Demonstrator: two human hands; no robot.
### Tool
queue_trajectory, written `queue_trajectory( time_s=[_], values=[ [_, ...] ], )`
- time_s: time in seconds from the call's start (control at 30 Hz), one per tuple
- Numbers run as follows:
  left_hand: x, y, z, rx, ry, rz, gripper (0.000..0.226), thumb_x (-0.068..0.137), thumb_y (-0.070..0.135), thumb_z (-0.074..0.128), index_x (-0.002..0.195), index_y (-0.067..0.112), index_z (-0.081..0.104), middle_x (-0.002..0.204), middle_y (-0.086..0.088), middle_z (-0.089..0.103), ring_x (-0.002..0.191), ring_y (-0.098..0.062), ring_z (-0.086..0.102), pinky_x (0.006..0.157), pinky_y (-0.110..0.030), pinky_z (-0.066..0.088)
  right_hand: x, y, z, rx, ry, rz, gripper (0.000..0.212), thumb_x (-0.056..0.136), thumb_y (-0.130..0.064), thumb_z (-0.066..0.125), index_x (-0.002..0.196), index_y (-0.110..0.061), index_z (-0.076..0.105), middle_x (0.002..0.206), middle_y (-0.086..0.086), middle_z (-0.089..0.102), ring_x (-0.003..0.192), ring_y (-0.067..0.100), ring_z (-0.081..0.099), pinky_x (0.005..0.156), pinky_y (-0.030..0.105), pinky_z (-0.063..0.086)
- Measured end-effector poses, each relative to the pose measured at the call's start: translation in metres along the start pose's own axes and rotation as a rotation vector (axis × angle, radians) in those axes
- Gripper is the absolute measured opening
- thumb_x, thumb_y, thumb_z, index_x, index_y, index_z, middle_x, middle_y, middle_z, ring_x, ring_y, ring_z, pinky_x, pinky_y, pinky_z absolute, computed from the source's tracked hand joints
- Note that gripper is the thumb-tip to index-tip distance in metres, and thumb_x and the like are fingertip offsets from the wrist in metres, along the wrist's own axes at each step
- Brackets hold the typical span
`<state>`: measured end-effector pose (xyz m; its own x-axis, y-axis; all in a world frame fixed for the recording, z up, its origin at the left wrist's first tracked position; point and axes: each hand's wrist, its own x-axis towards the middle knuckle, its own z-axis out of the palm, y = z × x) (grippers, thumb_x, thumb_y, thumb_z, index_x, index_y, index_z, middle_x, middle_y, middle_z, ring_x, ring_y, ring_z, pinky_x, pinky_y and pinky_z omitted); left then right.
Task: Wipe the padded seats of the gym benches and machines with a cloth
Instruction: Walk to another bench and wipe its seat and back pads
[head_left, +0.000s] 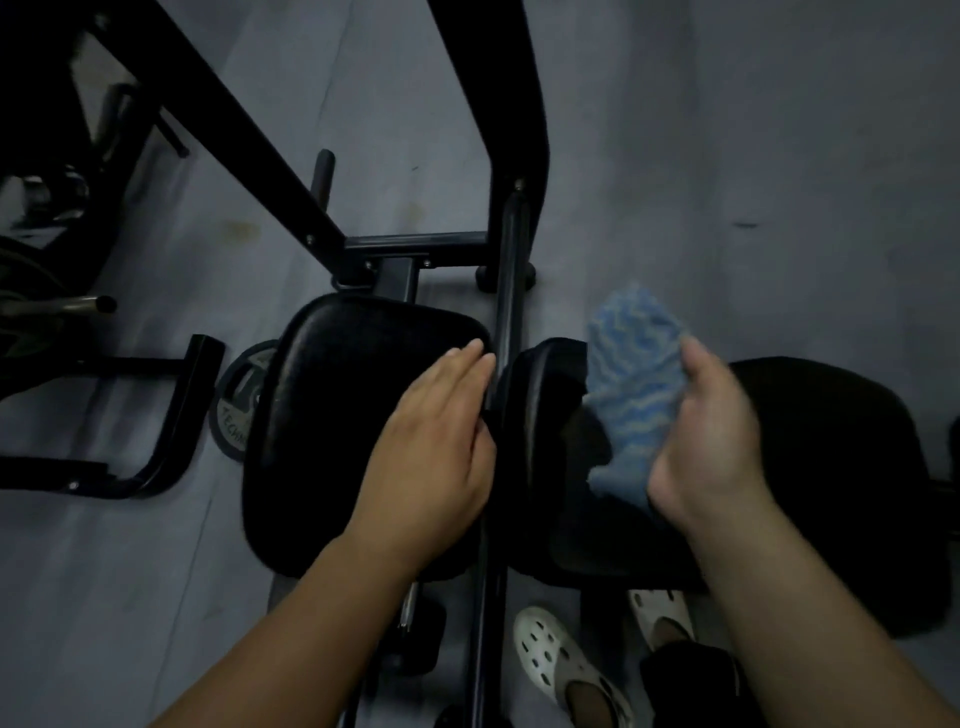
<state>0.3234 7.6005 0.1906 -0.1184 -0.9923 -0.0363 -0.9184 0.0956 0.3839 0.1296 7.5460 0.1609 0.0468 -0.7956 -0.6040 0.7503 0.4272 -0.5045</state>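
Cloth (631, 384), blue, light wavy stripes, bunched up. Held in right hand (711, 441): thumb curled over its right edge, lower end tucked into the palm. Most of the fabric sticks out up and to the left of the grip, beyond the fingers. Cloth and hand slightly blurred.

Head view, looking down on a black gym machine over a grey floor (727, 156).
- Two black padded seats side by side, with a dark upright bar (506, 322) between them.
- Left pad (332, 415): rounded, faint sheen.
- Right pad (545, 415): partly in shadow. The cloth's lower half lies over its upper right part; cannot tell whether fabric touches padding.
- A further dark cushion (831, 467) sits behind the right hand and forearm.

Left hand (441, 431) rests flat, palm down, on the right side of the left pad. Fingers straight and together, tips at the pad's upper right edge, just beside the bar. It holds nothing.

Other items:
- black frame tubes (249, 130) rising from the machine's base at top
- weight plate (236, 400) on the floor, partly under the left pad
- white perforated clogs (556, 660) at bottom, near the bar's foot
- more dark equipment at far left, too dim to name
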Motion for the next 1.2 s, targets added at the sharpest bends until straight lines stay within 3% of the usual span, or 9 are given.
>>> queue_trajectory(
  time_s=[0.07, 0.1, 0.17, 0.27, 0.47, 0.7, 0.9, 1.1, 1.2],
  values=[
    [0.007, 0.009, 0.015, -0.004, -0.034, 0.005, 0.06, 0.09, 0.016, 0.042, 0.15, 0.013, 0.04, 0.159, -0.001, 0.034, 0.148, -0.012, 0.024, 0.119, -0.015, 0.008, 0.011, 0.025, -0.003, -0.733, -0.024, -0.197, 0.039, 0.106, -0.045, 0.035, 0.101, -0.026, 0.068, 0.102, -0.008, 0.073, 0.09, 0.008, 0.067, 0.083, 0.026, 0.051],
    [0.01, 0.011, 0.021, 0.006, -0.054, 0.014, 0.062, 0.088, 0.015, 0.041, 0.15, 0.012, 0.039, 0.159, -0.001, 0.033, 0.148, -0.013, 0.025, 0.12, -0.019, 0.012, 0.011, 0.048, -0.017, -1.163, -0.186, -0.336, 0.037, 0.107, -0.045, 0.031, 0.123, -0.033, 0.063, 0.136, -0.007, 0.061, 0.121, 0.011, 0.058, 0.103, 0.034, 0.044],
    [0.014, 0.013, 0.031, 0.026, -0.1, 0.037, 0.065, 0.087, 0.016, 0.038, 0.151, 0.012, 0.037, 0.16, -0.002, 0.032, 0.148, -0.014, 0.024, 0.121, -0.027, 0.018, 0.01, 0.093, -0.056, -1.686, -0.39, -0.643, 0.05, 0.106, -0.04, 0.024, 0.156, -0.033, 0.025, 0.167, -0.002, 0.011, 0.154, 0.021, 0.009, 0.123, 0.046, 0.011],
    [0.018, 0.012, 0.04, 0.059, -0.157, 0.068, 0.065, 0.088, 0.022, 0.026, 0.151, 0.011, 0.037, 0.16, -0.003, 0.032, 0.149, -0.016, 0.025, 0.121, -0.031, 0.023, -0.006, 0.097, -0.104, -1.607, -0.524, -0.697, 0.054, 0.107, -0.046, 0.021, 0.159, -0.032, 0.012, 0.168, -0.003, 0.007, 0.155, 0.018, 0.004, 0.124, 0.041, 0.004],
    [0.025, 0.005, 0.057, 0.289, -0.231, 0.148, 0.065, 0.082, 0.015, 0.03, 0.142, 0.002, 0.051, 0.151, -0.014, 0.045, 0.142, -0.028, 0.039, 0.114, -0.043, 0.038, 0.072, 0.064, -0.062, -1.754, -0.104, -0.533, 0.067, 0.097, -0.054, 0.0, 0.158, -0.026, 0.003, 0.167, -0.005, -0.003, 0.153, 0.012, -0.009, 0.125, 0.042, 0.0],
    [0.018, 0.003, 0.058, 0.387, -0.223, 0.177, 0.055, 0.083, 0.02, 0.038, 0.133, 0.008, 0.058, 0.153, -0.012, 0.044, 0.145, -0.027, 0.034, 0.119, -0.043, 0.023, 0.014, 0.074, -0.126, -1.827, -0.47, -0.698, 0.056, 0.106, -0.049, 0.02, 0.157, -0.026, 0.019, 0.164, 0.002, 0.023, 0.152, 0.026, 0.019, 0.123, 0.038, 0.006],
    [0.021, 0.007, 0.062, 0.483, -0.252, 0.161, 0.057, 0.09, 0.029, 0.036, 0.143, 0.014, 0.051, 0.157, -0.006, 0.039, 0.148, -0.023, 0.03, 0.12, -0.047, 0.022, 0.082, 0.059, -0.074, -1.789, -0.025, -0.547, 0.067, 0.1, -0.049, 0.009, 0.159, -0.018, 0.016, 0.168, 0.004, 0.007, 0.155, 0.022, 0.0, 0.125, 0.045, 0.003],
    [0.02, 0.014, 0.072, 0.499, -0.216, 0.154, 0.058, 0.093, 0.033, 0.038, 0.145, 0.009, 0.049, 0.156, -0.01, 0.038, 0.147, -0.025, 0.032, 0.118, -0.05, 0.025, -0.008, 0.082, -0.147, -1.821, -0.456, -0.584, 0.055, 0.106, -0.05, 0.011, 0.148, -0.024, 0.036, 0.154, 0.007, 0.041, 0.148, 0.033, 0.028, 0.119, 0.05, 0.018],
    [0.018, 0.018, 0.079, 0.486, -0.201, 0.171, 0.058, 0.094, 0.032, 0.041, 0.146, 0.007, 0.046, 0.157, -0.013, 0.036, 0.147, -0.027, 0.032, 0.119, -0.049, 0.027, 0.041, 0.062, -0.143, -1.825, -0.113, -0.515, 0.064, 0.104, -0.05, 0.006, 0.155, -0.02, 0.029, 0.163, 0.011, 0.027, 0.152, 0.028, 0.016, 0.122, 0.048, 0.015]
  ],
)
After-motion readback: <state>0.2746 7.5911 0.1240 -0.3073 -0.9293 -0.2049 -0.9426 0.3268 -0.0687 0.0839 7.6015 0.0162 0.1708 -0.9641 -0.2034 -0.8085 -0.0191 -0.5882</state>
